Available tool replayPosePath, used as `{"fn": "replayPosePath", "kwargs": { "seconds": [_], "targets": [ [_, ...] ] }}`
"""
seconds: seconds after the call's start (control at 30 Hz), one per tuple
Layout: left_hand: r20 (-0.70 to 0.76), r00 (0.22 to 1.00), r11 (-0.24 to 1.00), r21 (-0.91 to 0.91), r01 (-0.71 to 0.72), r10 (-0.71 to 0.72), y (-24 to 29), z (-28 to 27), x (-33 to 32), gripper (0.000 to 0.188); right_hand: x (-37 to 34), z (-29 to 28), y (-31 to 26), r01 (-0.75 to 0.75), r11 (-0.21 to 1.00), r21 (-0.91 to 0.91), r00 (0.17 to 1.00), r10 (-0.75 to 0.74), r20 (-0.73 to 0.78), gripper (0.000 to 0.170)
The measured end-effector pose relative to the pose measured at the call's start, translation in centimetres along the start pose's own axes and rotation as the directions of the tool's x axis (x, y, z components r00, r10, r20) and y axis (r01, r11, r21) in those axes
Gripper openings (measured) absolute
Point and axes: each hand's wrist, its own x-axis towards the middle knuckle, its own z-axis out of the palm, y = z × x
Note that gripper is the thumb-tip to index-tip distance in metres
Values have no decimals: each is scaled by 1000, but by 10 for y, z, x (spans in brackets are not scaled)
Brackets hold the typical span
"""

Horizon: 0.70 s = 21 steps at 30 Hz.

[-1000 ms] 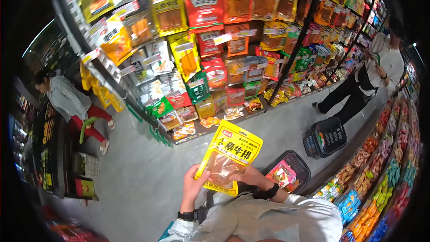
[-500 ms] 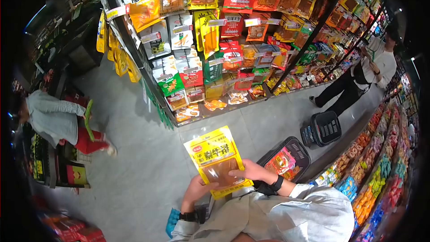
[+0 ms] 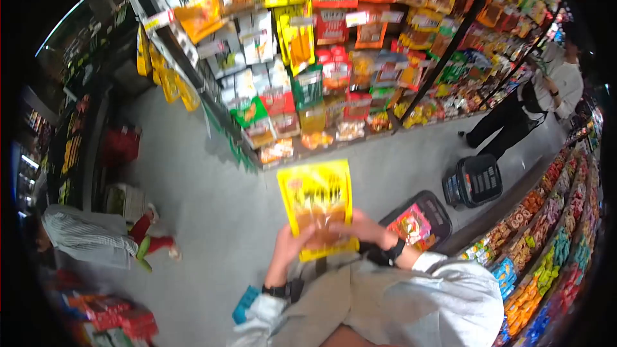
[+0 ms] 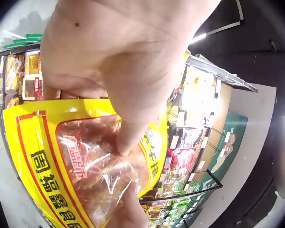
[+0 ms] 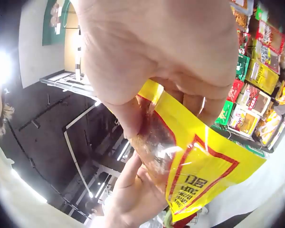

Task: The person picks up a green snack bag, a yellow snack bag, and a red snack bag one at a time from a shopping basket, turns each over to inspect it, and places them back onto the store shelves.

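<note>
A yellow snack bag (image 3: 318, 183) with black lettering and a clear window showing brown pieces is held in front of the body. On its lower left side my left hand (image 3: 286, 249) grips it, thumb across the window. My right hand (image 3: 371, 230) grips the lower right side the same way. The left wrist view shows the left thumb (image 4: 128, 137) pressing the clear film, fingers behind the bag. From the right wrist view, the right thumb (image 5: 130, 121) lies on the film and its fingers go behind the yellow edge (image 5: 204, 142).
Ahead stands a shelf rack (image 3: 328, 148) hung with packaged snacks. A black basket (image 3: 439, 209) with packets sits on the floor at right, another basket (image 3: 475, 180) beyond it. Candy bins (image 3: 540, 283) line the right side. One person (image 3: 546, 87) stands back right; another (image 3: 96, 234) is at left.
The bag has gone from leaning right, through leaning left, to nearly upright, both hands still gripping it. The person at left appears lower in the view.
</note>
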Motion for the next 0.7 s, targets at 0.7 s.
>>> {"fn": "replayPosePath", "kwargs": {
  "seconds": [0.7],
  "targets": [
    [-39, 995, 995, 36, 93, -91, -4, 150, 75, 36, -41, -178, 19, -126, 990, 58, 973, 134, -185, 33]
  ]
}}
